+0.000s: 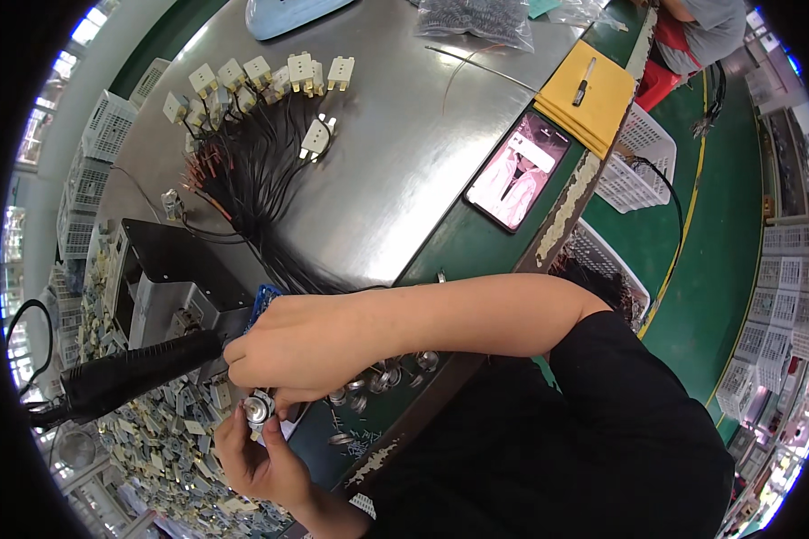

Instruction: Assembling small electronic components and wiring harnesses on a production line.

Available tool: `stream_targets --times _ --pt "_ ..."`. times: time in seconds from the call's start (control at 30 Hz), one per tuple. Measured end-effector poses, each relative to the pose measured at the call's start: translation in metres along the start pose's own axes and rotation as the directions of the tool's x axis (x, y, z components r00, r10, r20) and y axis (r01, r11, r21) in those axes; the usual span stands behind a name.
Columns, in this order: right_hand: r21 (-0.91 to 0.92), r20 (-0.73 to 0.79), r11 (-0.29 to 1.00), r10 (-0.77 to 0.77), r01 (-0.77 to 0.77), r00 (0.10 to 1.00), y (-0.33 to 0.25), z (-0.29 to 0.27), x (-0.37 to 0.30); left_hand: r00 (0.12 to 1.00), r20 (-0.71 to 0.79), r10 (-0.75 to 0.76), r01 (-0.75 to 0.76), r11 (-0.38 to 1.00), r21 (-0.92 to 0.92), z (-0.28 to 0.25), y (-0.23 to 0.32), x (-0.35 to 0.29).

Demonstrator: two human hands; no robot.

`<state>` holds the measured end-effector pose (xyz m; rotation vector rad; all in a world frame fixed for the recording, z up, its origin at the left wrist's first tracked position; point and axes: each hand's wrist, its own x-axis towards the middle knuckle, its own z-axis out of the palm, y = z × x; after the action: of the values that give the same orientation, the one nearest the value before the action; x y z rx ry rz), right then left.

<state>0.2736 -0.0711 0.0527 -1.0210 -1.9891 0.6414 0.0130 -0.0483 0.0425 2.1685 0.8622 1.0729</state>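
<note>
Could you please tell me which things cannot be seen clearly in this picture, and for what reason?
All in the head view:
- Grip of the right hand: most of its fingers are hidden behind its own back.
- Blue thing: largely covered by the right hand.
- Round metal part: underside hidden; fingers of the left hand partly cover its rim.
- Light-blue object: cut off by the top edge.
- Heaped parts: too small and crowded to tell apart.

From here I can't read a single word, number or sign. The phone (pixel 515 182) on the surface (pixel 377 153) has its screen lit, a pale panel laid over a picture, but any lettering there is too small and blurred; if the round metal part (pixel 257 410) bears a marking, I can't tell
</note>
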Motion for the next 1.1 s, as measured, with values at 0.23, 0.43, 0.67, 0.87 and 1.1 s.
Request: stream_targets --times 0.23,0.43,0.67,0.87,1.1 --pt "0.031 -0.075 0.999 0.028 -0.026 0.997 -0.005 0.0 0.0 0.998 -0.043 -0.042 0.042 0.999 -0.002 -0.007 -0.01 0.0" --pt "0.011 -0.132 0.999 -0.034 0.036 0.991 -0.002 0.002 -0.002 0.989 -0.087 0.117 -0.11 0.991 0.073 -0.007 -0.017 0.006" --pt "-0.117 -0.237 0.984 -0.156 0.131 0.959 0.0 0.008 -0.004 0.981 -0.182 0.061 -0.054 0.998 0.043 -0.012 -0.038 0.01" --pt "-0.115 -0.206 0.988 -0.129 0.107 0.97 -0.005 0.007 -0.001 0.963 -0.242 0.12 -0.09 0.987 0.131 -0.006 -0.024 0.014" --pt "0.072 -0.192 0.996 -0.044 0.059 0.98 -0.002 0.003 -0.004 0.963 -0.186 0.195 -0.166 0.973 0.161 -0.001 -0.019 0.016"
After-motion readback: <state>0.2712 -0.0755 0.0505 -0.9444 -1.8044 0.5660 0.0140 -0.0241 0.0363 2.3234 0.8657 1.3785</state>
